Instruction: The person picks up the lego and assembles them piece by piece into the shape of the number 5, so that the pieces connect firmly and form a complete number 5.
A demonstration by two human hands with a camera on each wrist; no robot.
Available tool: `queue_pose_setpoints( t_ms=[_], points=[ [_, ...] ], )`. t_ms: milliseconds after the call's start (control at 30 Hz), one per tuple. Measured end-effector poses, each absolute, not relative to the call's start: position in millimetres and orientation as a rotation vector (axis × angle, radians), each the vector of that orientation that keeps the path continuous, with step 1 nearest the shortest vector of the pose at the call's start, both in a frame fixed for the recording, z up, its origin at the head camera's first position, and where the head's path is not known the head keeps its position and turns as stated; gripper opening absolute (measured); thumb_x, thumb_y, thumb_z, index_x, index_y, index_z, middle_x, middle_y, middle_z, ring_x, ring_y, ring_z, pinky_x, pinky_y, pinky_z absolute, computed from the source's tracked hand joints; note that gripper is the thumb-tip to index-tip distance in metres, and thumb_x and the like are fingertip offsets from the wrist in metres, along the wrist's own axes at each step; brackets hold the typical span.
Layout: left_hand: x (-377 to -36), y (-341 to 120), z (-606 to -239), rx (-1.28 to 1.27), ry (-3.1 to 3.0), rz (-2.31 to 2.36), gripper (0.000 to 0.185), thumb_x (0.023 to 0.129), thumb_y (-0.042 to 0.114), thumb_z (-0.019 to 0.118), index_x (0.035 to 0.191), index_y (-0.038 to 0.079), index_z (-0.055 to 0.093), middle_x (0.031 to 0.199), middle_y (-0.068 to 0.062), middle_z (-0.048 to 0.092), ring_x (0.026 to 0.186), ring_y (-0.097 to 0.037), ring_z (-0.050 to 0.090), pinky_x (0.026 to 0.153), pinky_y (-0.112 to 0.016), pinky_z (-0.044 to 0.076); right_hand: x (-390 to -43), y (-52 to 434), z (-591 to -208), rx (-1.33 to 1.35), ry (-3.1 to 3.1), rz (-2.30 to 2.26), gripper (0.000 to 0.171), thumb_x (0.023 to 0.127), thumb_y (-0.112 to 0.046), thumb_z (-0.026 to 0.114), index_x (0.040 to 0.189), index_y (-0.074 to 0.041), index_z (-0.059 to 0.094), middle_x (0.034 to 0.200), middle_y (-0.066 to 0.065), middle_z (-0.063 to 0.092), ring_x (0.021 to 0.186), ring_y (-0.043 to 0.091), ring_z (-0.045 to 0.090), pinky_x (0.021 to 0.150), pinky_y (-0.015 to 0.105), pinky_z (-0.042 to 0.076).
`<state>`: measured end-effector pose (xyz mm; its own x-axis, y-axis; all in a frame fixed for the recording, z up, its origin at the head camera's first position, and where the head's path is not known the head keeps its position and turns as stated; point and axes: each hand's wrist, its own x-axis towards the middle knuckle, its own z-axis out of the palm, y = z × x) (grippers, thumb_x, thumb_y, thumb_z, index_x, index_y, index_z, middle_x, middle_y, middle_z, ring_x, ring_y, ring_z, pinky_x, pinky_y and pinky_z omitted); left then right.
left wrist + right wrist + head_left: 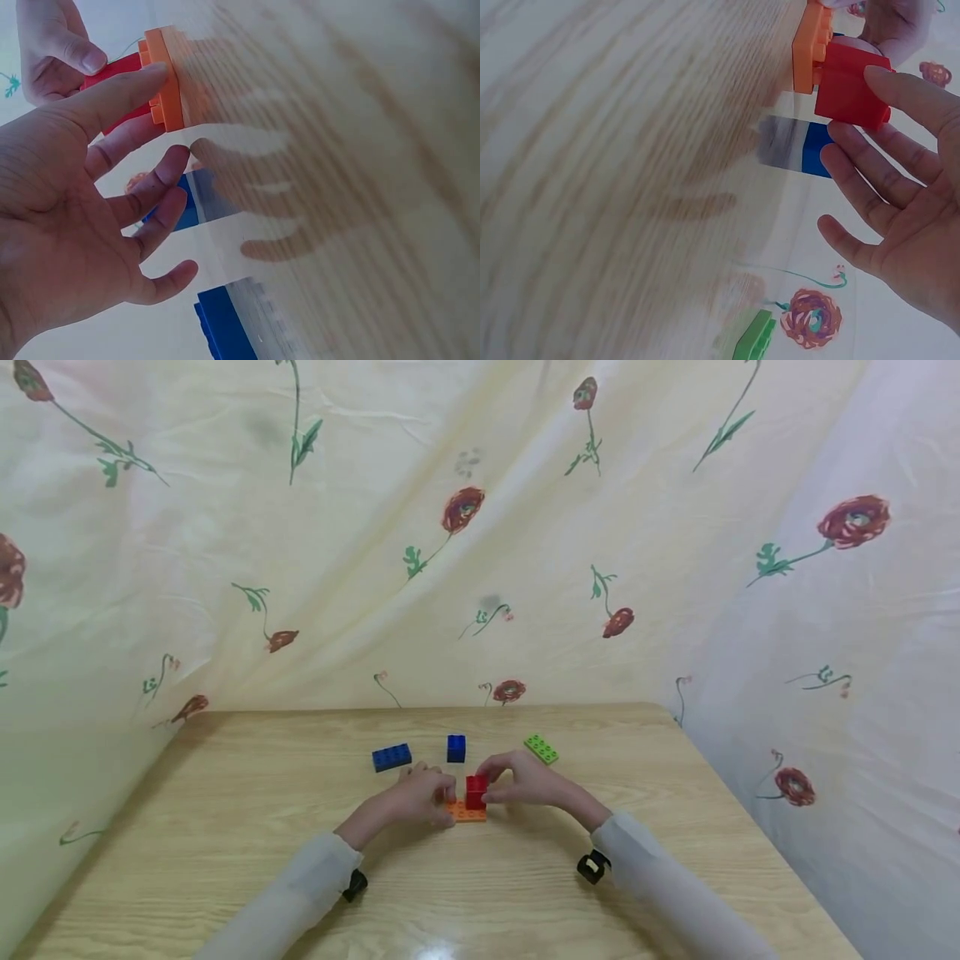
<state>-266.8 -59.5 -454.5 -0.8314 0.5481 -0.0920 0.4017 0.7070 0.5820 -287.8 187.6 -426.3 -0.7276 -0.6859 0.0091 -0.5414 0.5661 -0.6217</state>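
An orange studded plate lies on the table in front of the person. My left hand pinches its left end between thumb and forefinger, the other fingers spread apart. Over the right part of the plate stands a red toy brick, studs away from the plate. My right hand grips this brick between thumb and fingers. In the right wrist view a stud shows at the joint; whether the brick is fully seated I cannot tell. Fingers partly cover both pieces in the left wrist view.
Behind the hands lie a long dark blue brick, a small blue brick and a lime green plate. A flowered cloth hangs behind the wooden table and along its sides.
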Motion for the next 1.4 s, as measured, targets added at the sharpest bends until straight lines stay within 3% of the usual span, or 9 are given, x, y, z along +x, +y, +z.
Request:
queue_pose_setpoints(
  t_ms=[233,667,900,1400],
  points=[
    [-265.1,-58.7,-453.6,0.748,2.675,0.81,0.02,0.084,0.026,0.084,0.087,0.022,0.066,0.092,0.004,0.059,0.096,-0.021,0.043,0.09,-0.049,0.03,-288.1,189.0,-427.8,-1.014,2.534,-0.924,0.032,0.09,-0.019,0.078,0.118,-0.006,0.071,0.108,0.005,0.075,0.104,0.026,0.069,0.096,0.051,0.054],
    [-263.2,-60.3,-452.5,0.751,2.698,0.817,0.021,0.082,0.025,0.086,0.085,0.019,0.067,0.09,0.001,0.061,0.093,-0.021,0.043,0.086,-0.045,0.029,-288.9,186.1,-429.5,-1.008,2.499,-0.909,0.03,0.089,-0.023,0.079,0.115,-0.011,0.072,0.106,-0.001,0.075,0.101,0.017,0.068,0.095,0.049,0.053],
    [-263.6,-61.5,-456.4,0.768,2.732,0.786,0.02,0.081,0.026,0.087,0.083,0.021,0.067,0.09,0.0,0.061,0.092,-0.021,0.043,0.085,-0.044,0.029,-285.9,184.7,-430.7,-1.019,2.503,-0.9,0.028,0.088,-0.019,0.08,0.114,-0.01,0.072,0.104,-0.002,0.075,0.102,0.022,0.068,0.096,0.05,0.053],
    [-266.4,-62.5,-454.8,0.785,2.792,0.76,0.02,0.081,0.028,0.087,0.083,0.022,0.068,0.086,0.007,0.059,0.091,-0.02,0.044,0.087,-0.045,0.029,-289.9,182.6,-428.9,-1.057,2.537,-0.89,0.029,0.088,-0.021,0.08,0.113,-0.009,0.073,0.104,0.001,0.075,0.101,0.022,0.068,0.095,0.05,0.054]
  ],
)
